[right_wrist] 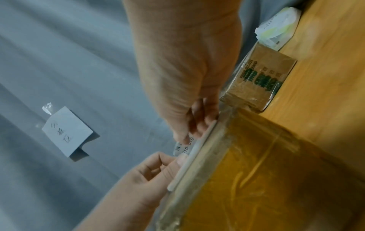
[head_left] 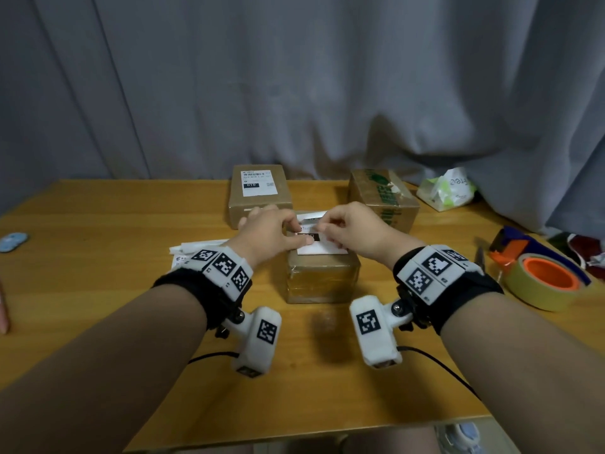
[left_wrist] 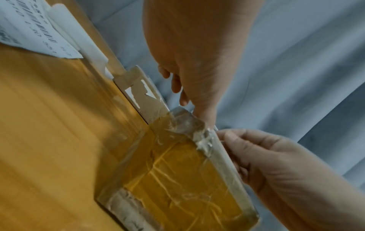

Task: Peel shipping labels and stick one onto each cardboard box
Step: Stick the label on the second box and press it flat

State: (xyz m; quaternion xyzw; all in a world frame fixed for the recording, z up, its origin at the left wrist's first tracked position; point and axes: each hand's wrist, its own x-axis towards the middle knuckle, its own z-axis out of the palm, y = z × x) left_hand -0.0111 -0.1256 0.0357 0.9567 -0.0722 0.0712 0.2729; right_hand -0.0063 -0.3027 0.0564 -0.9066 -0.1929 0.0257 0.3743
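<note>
Wooden table (head_left: 98,290), bearing three cardboard boxes: near (head_left: 322,280), labelled (head_left: 260,194), green-printed (head_left: 384,198). Also label sheets (head_left: 193,249) left, tissue pack (head_left: 447,190) far right, tape roll (head_left: 546,281) and dispenser (head_left: 520,247) right.

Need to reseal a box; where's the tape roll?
In the head view, the tape roll lies on the table's right edge, beside the orange-and-blue tape dispenser.

The head view is taken from above the table's (head_left: 98,290) near edge, facing forward and down toward the curtain (head_left: 294,77) at the far edge. Each wrist view is taken close in, along its hand. The taped box (head_left: 322,276) is shared by all three views, its side filling both wrist views.
</note>
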